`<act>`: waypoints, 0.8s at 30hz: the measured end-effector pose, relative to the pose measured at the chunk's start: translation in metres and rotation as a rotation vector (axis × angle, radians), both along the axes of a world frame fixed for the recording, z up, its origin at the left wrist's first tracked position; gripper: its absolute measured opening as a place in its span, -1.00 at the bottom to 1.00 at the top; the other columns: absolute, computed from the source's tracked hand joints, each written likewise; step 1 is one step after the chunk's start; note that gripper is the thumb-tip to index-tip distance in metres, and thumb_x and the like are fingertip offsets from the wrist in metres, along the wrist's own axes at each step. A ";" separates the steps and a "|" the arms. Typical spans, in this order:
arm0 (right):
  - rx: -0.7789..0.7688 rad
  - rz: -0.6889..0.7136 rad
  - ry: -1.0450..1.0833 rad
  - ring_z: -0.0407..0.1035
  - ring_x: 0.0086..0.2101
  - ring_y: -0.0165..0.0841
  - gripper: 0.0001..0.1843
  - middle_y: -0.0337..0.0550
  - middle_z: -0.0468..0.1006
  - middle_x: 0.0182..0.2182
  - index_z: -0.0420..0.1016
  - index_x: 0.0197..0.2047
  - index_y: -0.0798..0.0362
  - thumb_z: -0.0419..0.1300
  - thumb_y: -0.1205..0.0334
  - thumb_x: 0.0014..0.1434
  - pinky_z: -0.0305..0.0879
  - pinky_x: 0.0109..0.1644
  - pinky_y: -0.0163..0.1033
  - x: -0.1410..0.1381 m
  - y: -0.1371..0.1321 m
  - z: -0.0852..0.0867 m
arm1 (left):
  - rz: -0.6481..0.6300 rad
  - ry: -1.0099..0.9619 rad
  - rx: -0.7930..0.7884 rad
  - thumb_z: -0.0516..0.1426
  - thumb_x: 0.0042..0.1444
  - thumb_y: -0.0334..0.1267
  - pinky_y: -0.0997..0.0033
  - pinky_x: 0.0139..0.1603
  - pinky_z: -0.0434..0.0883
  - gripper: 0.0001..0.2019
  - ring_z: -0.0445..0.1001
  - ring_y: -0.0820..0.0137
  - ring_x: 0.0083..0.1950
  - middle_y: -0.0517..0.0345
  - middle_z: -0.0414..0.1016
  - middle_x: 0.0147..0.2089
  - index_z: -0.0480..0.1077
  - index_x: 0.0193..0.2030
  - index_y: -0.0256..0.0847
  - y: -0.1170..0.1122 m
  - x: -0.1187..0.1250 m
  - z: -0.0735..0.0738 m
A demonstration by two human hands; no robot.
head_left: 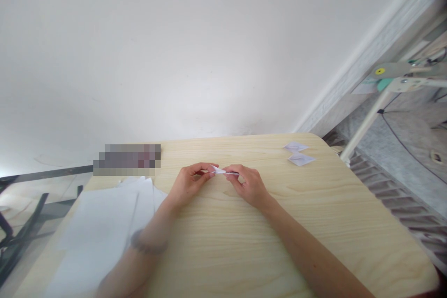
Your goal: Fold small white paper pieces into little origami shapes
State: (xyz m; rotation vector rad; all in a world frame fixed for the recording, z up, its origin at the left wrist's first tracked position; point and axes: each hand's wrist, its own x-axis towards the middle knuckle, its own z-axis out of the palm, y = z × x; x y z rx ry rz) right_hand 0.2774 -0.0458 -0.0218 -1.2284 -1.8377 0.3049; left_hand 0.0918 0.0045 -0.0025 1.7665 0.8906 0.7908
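Observation:
Between my two hands, above the middle of the wooden table [223, 242], is a small folded piece of white paper [219, 171]. My left hand [190, 181] pinches its left end between thumb and fingers. The right end is pinched the same way by my right hand [247, 183]. The fingertips hide both ends, so only the pale middle of the folded paper shows. A dark bracelet circles my left wrist.
Two folded white paper pieces [301, 159] lie at the table's back right. Loose white sheets [101, 214] spread over its left side, with a blurred-out object [127, 158] behind them. A white wall [209, 56] rises at the back; a white metal post [366, 123] stands at right.

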 end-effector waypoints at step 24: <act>-0.401 -0.037 0.157 0.31 -0.63 -0.47 -0.79 -0.21 0.54 -0.58 0.39 -0.33 0.08 0.06 0.12 0.10 0.13 -0.57 -0.42 0.001 0.005 0.005 | 0.201 -0.096 -0.143 0.19 -0.11 -0.14 0.47 -0.41 0.41 -0.78 0.43 0.44 -0.44 0.12 0.48 -0.46 0.36 -0.45 -0.29 -0.001 0.005 -0.004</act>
